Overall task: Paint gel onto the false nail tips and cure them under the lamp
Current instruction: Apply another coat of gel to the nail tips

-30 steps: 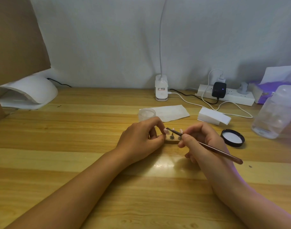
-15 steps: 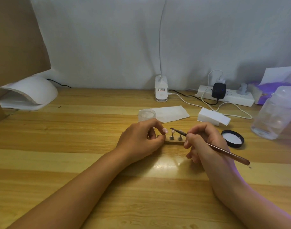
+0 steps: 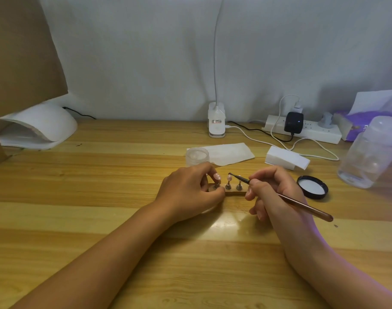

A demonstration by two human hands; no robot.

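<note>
While the painting is clearly under way, I'd say the curing half hasn't started. Everything centres on the small light wooden stand with three little metal pegs (image 3: pixel 233 193), so I'll place stuff from that.

The left hand (image 3: pixel 190 188) has its fingers curled round the stand's left end, pinching it steady on the pale wooden table (image 3: pixel 101 197). The right hand (image 3: pixel 273 190), just right of the stand, pinches a long thin brown-handled brush (image 3: pixel 302 205) like a pen. The dark brush end touches the small pink false nail tip (image 3: pixel 229 177) on the middle peg.

The pegs either side seem to carry tips too, but they're too small for me to tell if there's gel on them.

Just behind the stand sits a small clear round jar (image 3: pixel 197 155), and a flat black round lid (image 3: pixel 312 187) lies to the stand's right, beyond the right hand. The white domed curing lamp (image 3: pixel 41 126) is well off to the stand's left, and I can't see anything inside it.

So my guess: one tip is in progress, maybe more are left to coat, then the lot has to go under that lamp.
</note>
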